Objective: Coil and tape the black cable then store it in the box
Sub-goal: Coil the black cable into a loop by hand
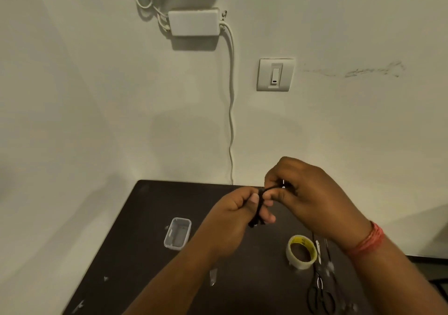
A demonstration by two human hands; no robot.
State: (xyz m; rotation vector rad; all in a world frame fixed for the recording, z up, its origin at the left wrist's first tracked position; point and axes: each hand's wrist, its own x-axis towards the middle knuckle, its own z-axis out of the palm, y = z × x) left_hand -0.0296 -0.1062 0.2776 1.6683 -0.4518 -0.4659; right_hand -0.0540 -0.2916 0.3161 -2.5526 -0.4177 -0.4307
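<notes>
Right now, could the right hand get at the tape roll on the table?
Probably not at once: the right hand and left hand both grip the black cable. The tape roll lies uncovered under the right wrist.

A plain room in what is looking like a home or small office is serving as a makeshift work spot. A dark table (pixel 150 230) is standing against a bare, scuffed off-white wall (pixel 363 120), where a single rocker switch (pixel 275 75) and a white adapter box (pixel 194 22) are hanging, its white cords (pixel 231 111) trailing down behind the tabletop. Tape roll (pixel 301 252) and scissors (pixel 321 290) are lying about.
</notes>
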